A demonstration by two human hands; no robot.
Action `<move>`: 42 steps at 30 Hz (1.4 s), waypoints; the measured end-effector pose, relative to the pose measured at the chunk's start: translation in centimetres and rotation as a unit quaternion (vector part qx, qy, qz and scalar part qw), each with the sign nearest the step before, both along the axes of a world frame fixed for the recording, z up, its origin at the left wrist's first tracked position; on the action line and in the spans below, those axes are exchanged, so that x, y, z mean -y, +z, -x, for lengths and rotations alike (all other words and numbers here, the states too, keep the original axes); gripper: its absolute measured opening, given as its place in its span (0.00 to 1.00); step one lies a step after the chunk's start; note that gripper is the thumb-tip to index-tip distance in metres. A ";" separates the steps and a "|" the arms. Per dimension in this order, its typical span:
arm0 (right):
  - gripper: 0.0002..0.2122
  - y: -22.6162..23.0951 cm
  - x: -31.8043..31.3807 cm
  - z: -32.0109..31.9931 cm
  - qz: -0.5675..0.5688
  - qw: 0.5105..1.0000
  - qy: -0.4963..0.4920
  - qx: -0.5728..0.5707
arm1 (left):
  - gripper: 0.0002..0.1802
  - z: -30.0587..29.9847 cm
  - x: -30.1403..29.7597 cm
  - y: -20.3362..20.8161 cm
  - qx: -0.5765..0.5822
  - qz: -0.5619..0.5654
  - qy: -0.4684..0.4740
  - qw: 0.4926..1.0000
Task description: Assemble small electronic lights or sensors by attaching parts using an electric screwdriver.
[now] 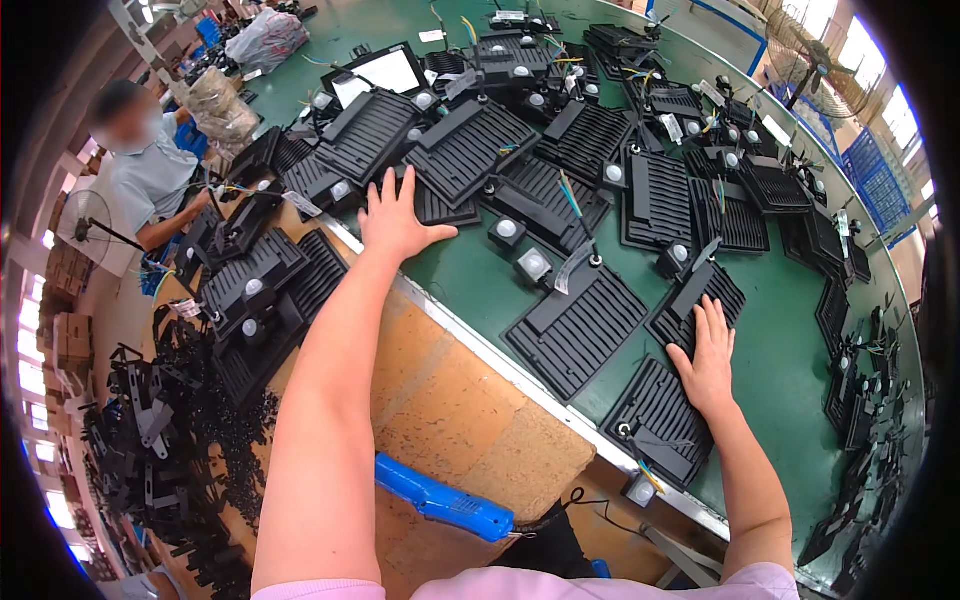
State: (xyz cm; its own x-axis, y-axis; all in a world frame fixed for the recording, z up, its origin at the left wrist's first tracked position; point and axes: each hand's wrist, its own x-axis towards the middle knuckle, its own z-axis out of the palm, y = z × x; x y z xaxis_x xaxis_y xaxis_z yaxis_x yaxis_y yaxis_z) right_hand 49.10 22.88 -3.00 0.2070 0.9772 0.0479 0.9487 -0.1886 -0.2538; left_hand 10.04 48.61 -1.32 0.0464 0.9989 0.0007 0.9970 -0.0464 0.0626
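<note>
Lamp (685, 303), black, ribbed: lying on the green worktop (455, 271) under the right hand (708, 370), whose fingers (712, 325) are resting slightly apart. Left hand (393, 228): holding fingers wide apart beside other lamps (475, 150). Pressing flat, avoiding wires (571, 197), is probably serving best.

You have more than twenty black finned floodlights (578, 330), overlapped too heavily for an exact count, plus one white-panelled floodlight (388, 74). At least fifteen white domed sensors (533, 265) show. You have one blue electric screwdriver (440, 497), one green desk (785, 300) and one brown desk (480, 390). Around you are two fans (818, 72), two plastic bags (266, 40) and one co-worker (150, 180) in clear view. Dozens of black metal brackets (150, 410) lie too tangled for you to number.
</note>
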 end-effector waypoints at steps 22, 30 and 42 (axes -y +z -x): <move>0.34 -1.2 -14.6 7.2 -0.059 0.985 0.162 0.023 | 0.63 -4.6 -12.3 -2.5 0.048 -0.072 0.071 0.994; 0.35 -0.4 -16.7 10.2 -0.086 0.983 0.159 -0.002 | 0.46 4.8 -18.4 -1.5 0.115 -0.034 -0.051 0.991; 0.39 0.4 -14.9 8.6 0.022 0.980 0.199 0.013 | 0.49 -7.1 11.9 0.6 -0.022 0.034 -0.161 0.986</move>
State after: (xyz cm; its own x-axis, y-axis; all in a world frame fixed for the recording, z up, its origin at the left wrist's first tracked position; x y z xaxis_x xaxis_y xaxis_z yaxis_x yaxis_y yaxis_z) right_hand 40.46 37.74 -2.60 -0.1907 0.9816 0.0038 0.9555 0.1865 -0.2286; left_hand 17.13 36.74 -0.70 0.3601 0.9299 -0.0757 0.9329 -0.3586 0.0328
